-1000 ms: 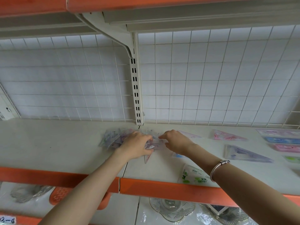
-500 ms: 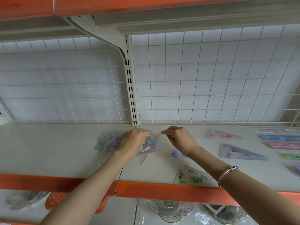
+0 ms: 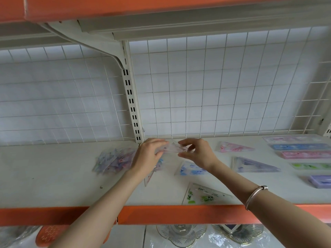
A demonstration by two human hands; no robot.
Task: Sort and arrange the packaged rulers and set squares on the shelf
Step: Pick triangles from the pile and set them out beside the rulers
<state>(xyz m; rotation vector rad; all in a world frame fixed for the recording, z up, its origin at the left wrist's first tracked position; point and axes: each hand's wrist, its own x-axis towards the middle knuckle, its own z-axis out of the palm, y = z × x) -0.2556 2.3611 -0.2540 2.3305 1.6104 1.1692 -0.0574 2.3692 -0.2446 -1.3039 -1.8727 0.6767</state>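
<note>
Plastic-sleeved set square (image 3: 171, 149), pinched at either end by the left hand (image 3: 146, 156) and right hand (image 3: 198, 154) just before the slotted upright (image 3: 132, 104), looks slippery; a slackened pinch could drop it onto the unsorted pile (image 3: 114, 160) left of that upright.

White wire grid (image 3: 215, 86), slotted upright (image 3: 131, 104), glass dishes (image 3: 180, 235) underneath.

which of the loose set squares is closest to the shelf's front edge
The green-printed set square, just behind the orange front lip; the blue, purple and pink ones lie farther back.
</note>
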